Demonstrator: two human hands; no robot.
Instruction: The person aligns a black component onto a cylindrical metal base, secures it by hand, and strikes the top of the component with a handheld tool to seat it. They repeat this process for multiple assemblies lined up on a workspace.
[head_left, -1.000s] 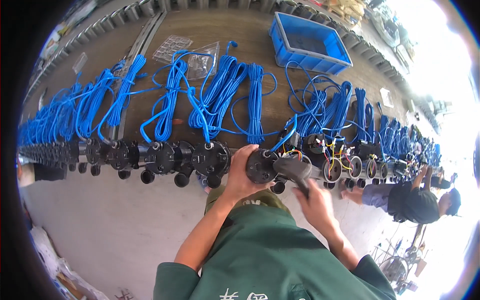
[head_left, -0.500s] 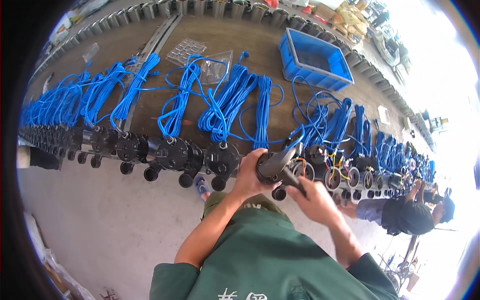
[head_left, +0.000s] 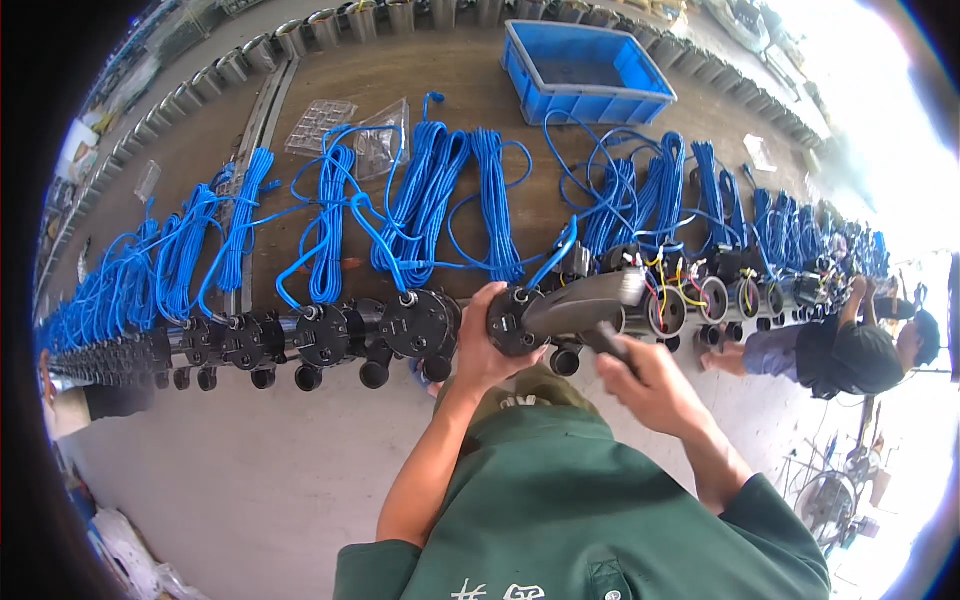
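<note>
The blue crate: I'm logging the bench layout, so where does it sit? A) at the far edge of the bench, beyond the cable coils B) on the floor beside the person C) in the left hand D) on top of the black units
A: the blue crate stands on the far side of the bench, beyond the blue cable coils.

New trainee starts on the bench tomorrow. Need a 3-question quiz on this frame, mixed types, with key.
1. True or false: the left hand grips a black round unit at the bench edge.
2. What does the right hand hold? A) a grey power tool B) the blue crate C) a clear plastic bag
3. Fill in: each black unit in the row along the bench has a coiled ____ cable lying behind it.

Key: 1 true; 2 A; 3 blue. The tool's tip meets the unit in the left hand. Another person works further along the bench, on the right.
</note>
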